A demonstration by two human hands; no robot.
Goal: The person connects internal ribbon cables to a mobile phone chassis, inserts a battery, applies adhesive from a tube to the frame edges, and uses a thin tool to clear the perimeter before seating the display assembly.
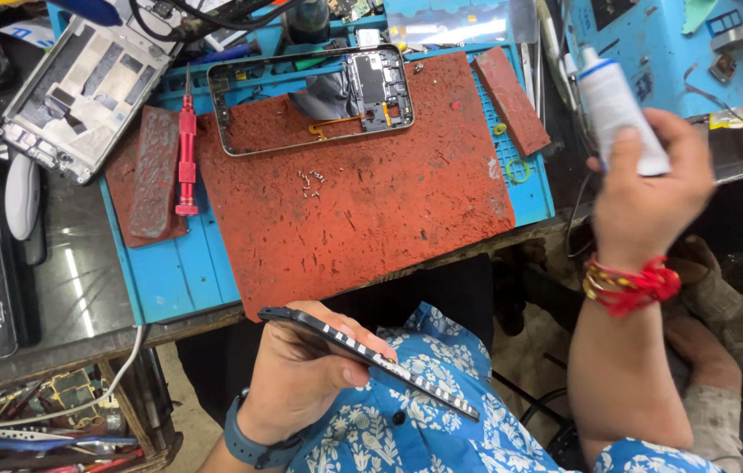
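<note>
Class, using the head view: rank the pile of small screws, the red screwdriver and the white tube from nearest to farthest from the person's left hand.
From the left hand:
1. Pile of small screws, straight above it on the red mat.
2. Red screwdriver, up and to the left, at the mat's left edge.
3. White tube, far right, held in the right hand.

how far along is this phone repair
Done: the phone frame lies opened on the red mat, its screws out beside it. In hand: left hand holds a thin phone panel, right hand a white tube. Left: panel and frame remain apart, screws loose.
</note>
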